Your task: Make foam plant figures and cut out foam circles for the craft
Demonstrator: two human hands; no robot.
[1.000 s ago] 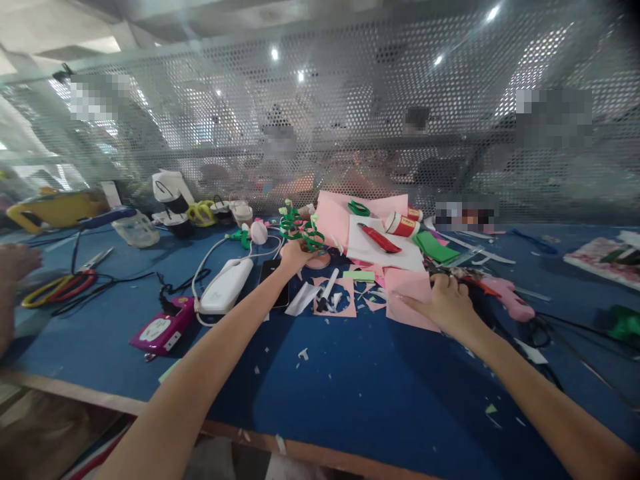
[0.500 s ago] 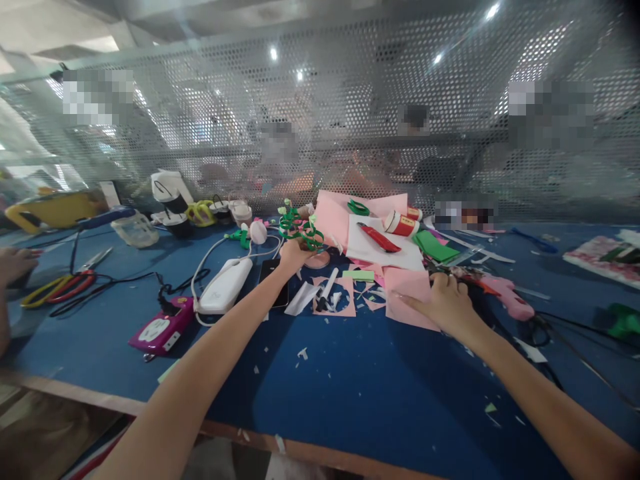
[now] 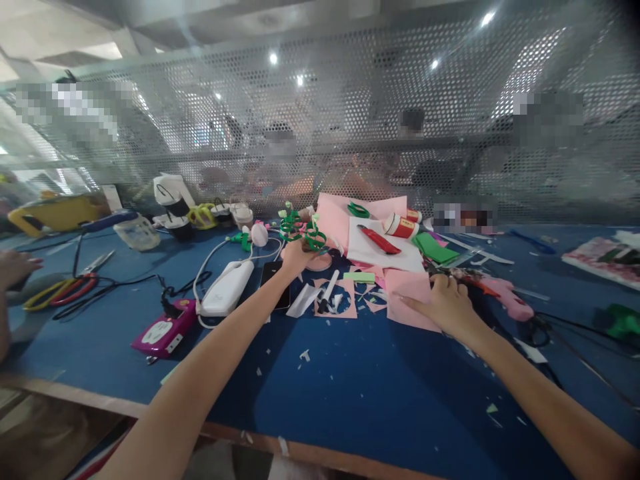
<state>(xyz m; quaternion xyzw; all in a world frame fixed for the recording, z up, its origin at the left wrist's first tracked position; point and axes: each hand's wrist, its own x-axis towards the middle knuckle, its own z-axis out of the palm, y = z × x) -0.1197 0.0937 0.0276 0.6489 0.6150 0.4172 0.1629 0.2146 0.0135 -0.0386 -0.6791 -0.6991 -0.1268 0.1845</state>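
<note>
My left hand is closed at the base of a green curly craft plant with pale buds, above a round pinkish disc. The fingertips are partly hidden behind the hand and the green coils. My right hand rests at the right edge of a pink paper sheet. Its thumb stretches across the paper, apart from the bent fingers, and I see nothing held. Just right of it lies a pink glue gun. Between my hands are a cut pink paper square and a white marker.
A red utility knife lies on white paper. Left stand a white power bank, a purple power strip, scissors and a clear container. A perforated metal screen runs behind. Another person's hand shows at far left.
The view has shifted very slightly. My hands hold nearly the same places, and the green craft plant stays at my left hand. The other person's hand has moved slightly.
</note>
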